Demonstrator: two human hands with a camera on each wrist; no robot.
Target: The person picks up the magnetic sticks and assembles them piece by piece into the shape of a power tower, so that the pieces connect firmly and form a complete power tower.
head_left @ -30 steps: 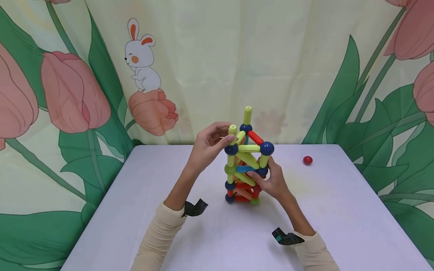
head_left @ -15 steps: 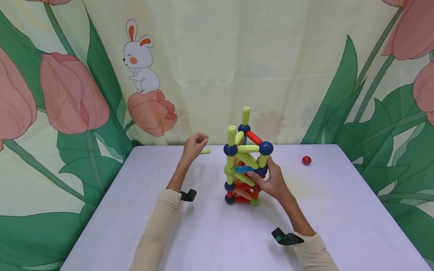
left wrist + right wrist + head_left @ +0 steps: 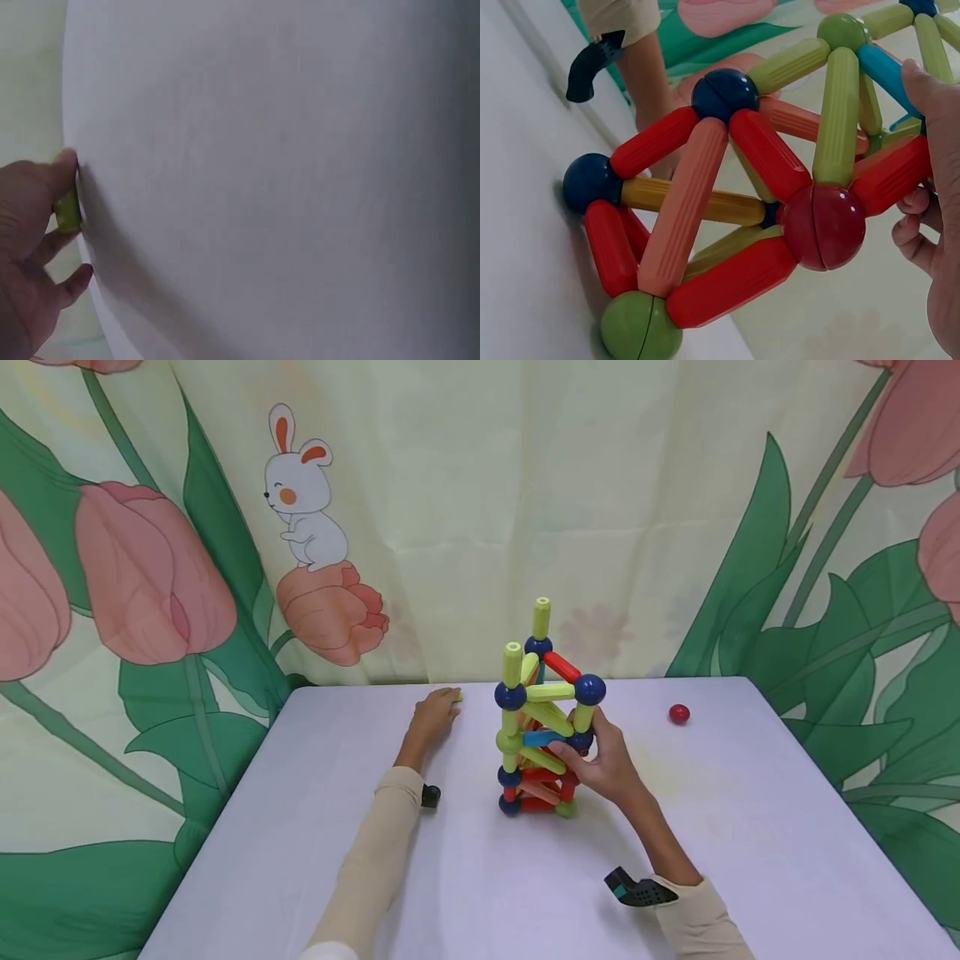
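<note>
A tower of coloured rods and balls (image 3: pixel 550 691) stands upright on the table, with dark blue, green and red balls as its joints. My right hand (image 3: pixel 603 760) grips it at mid-height from the right side; the right wrist view shows the thumb by a blue rod (image 3: pixel 886 75). Two yellow-green rods point up from the tower's top. At the table's back edge, my left hand (image 3: pixel 433 717) pinches a loose yellow-green rod (image 3: pixel 68 210) between its fingers. Most of that rod is hidden under the hand in the head view.
A small red ball (image 3: pixel 679 714) lies on the white table (image 3: pixel 300 827), to the right of the tower. Behind the table hangs a curtain (image 3: pixel 465 527) printed with tulips and a rabbit.
My left hand has left the upright rod at the tower's top, moved left and come down onto the loose yellow-green rod. The right hand has kept its grip on the tower.
</note>
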